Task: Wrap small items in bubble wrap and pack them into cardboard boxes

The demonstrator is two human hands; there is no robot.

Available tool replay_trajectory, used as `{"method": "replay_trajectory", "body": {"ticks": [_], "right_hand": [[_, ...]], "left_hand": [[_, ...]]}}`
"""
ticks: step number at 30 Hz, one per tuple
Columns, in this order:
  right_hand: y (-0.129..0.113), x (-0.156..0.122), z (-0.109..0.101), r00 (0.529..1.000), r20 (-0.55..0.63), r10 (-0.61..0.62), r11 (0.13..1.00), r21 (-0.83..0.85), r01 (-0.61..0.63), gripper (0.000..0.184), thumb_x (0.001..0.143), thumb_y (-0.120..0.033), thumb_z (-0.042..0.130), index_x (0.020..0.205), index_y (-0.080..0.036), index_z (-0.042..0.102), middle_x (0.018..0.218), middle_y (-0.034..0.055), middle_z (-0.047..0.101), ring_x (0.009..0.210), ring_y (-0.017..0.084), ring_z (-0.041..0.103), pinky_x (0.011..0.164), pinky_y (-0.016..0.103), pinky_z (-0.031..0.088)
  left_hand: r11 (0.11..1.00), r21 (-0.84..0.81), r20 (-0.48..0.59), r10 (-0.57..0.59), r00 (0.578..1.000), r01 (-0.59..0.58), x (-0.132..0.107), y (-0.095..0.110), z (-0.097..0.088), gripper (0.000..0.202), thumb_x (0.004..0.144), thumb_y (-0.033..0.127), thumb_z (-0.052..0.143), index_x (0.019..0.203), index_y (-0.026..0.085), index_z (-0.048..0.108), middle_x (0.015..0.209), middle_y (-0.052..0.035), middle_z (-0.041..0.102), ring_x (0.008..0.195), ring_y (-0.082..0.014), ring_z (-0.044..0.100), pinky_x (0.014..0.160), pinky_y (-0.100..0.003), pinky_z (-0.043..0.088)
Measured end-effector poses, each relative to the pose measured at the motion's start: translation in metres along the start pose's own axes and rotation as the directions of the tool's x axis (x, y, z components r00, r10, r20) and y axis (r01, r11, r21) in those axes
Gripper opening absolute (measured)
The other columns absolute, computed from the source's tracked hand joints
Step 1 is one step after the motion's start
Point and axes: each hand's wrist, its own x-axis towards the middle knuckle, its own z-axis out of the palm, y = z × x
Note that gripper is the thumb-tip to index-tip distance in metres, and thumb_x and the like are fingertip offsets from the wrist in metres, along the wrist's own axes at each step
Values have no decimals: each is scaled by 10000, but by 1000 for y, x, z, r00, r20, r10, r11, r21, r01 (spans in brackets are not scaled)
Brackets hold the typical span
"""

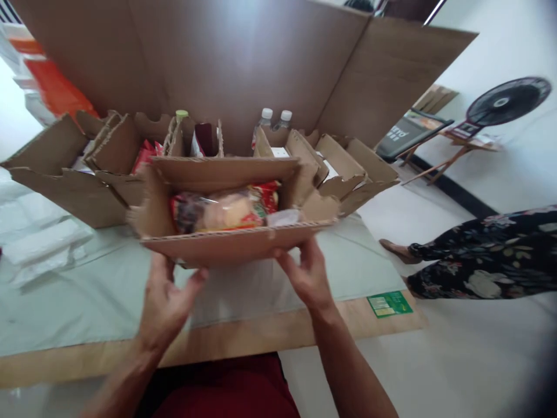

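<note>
So the left hand (167, 302) has its fingers curled under the cardboard box (226, 247), the right hand (307, 276) pinches its front edge, and 1 snack packet (226, 212) sits inside.

Packets (226, 210) in box (226, 247); bottles (274, 119) behind

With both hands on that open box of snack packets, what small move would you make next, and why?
I would probably set the cardboard box flat on the table. The left hand and right hand grip only its near lower edge, it looks tipped toward the camera, and the snack packets lie loose inside.
</note>
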Motion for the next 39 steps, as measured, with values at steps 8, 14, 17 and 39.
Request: {"method": "replay_trajectory", "body": {"ticks": [8,14,17,39], "right_hand": [[63,-80,-67,990,-124,62,984,-161,-81,399,886,-424,754,1209,-205,669,1144,120,756,1118,286,697,995,419,555],[93,-53,-89,973,-179,146,989,0,-149,615,826,-555,771,1325,-220,644,1290,130,729,1192,307,687,999,425,570],[106,-22,-83,980,-114,162,982,119,-148,689,700,-689,806,1200,-229,693,1171,130,767,1126,336,706,967,477,588],[58,28,-15,998,65,-23,909,-414,48,182,912,-362,586,825,-228,674,783,37,760,704,185,693,718,305,558]], "left_hand": [[1000,-1,282,24,959,-25,29,-32,52,642,850,338,687,1458,223,517,1426,-124,633,1348,-316,576,1150,-510,457],[989,147,102,2,995,-17,-21,-56,40,732,940,386,655,1597,332,336,1644,-125,396,1484,-325,445,1179,-568,431],[982,177,203,36,979,-73,-48,-58,59,773,948,353,620,1631,347,259,1709,-139,267,1545,-342,360,1178,-588,430],[924,304,189,180,965,-232,52,-76,78,584,902,328,634,1468,218,540,1334,-137,669,1159,-284,688,1038,-478,546]]}}
